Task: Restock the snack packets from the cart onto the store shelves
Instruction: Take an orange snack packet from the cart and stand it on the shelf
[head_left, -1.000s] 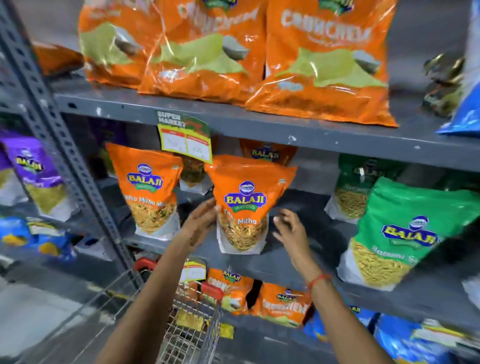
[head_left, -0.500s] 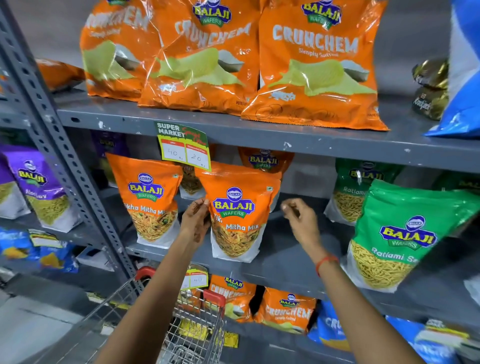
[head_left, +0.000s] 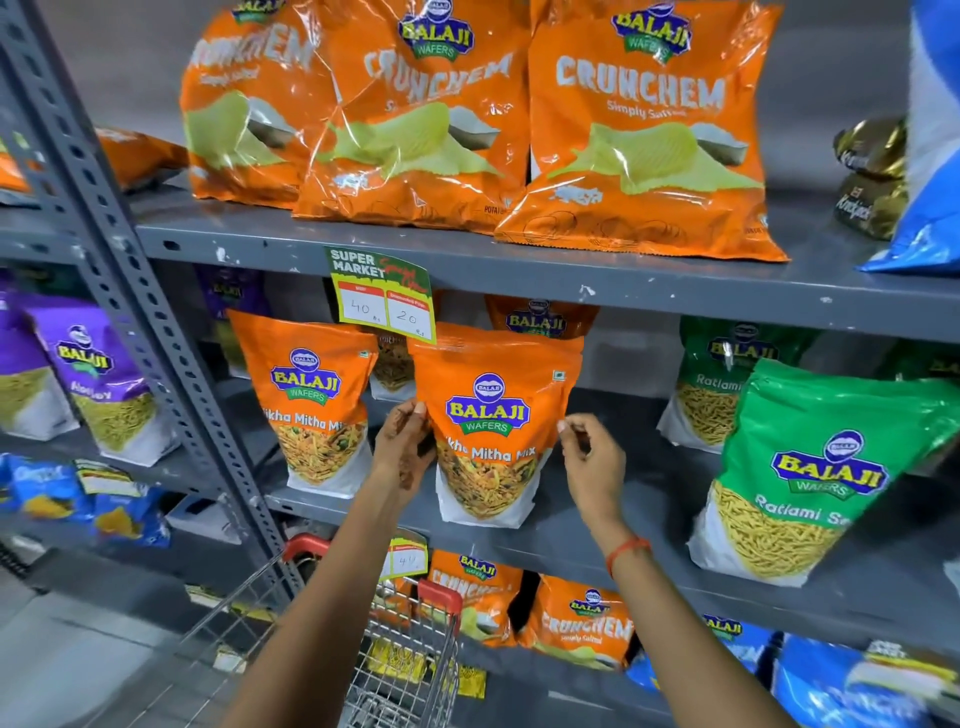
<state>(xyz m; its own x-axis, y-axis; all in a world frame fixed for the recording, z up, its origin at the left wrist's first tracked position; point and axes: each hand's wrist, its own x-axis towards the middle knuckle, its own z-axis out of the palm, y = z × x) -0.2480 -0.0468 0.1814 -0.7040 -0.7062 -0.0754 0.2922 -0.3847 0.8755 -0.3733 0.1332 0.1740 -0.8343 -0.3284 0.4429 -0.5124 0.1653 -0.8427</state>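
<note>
An orange Tikha Mitha Mix packet (head_left: 493, 410) stands upright on the middle grey shelf (head_left: 582, 545). My left hand (head_left: 402, 452) pinches its left edge with thumb and fingers. My right hand (head_left: 595, 460) has thumb and forefinger closed at the packet's right edge. A second packet of the same kind (head_left: 306, 400) stands just to its left. The wire cart (head_left: 410, 654), with red corners, is below my arms; yellow packets show dimly in it.
Green Ratlami Sev packets (head_left: 810, 467) stand to the right on the same shelf. Large orange Crunchem bags (head_left: 644, 140) fill the shelf above, where a price tag (head_left: 382, 293) hangs. Purple packets (head_left: 98, 379) sit beyond the grey upright post (head_left: 130, 291).
The view has tilted up and moved closer. My right hand has come in from the right to the packet's edge. The packet now stands straighter and slightly further right.
</note>
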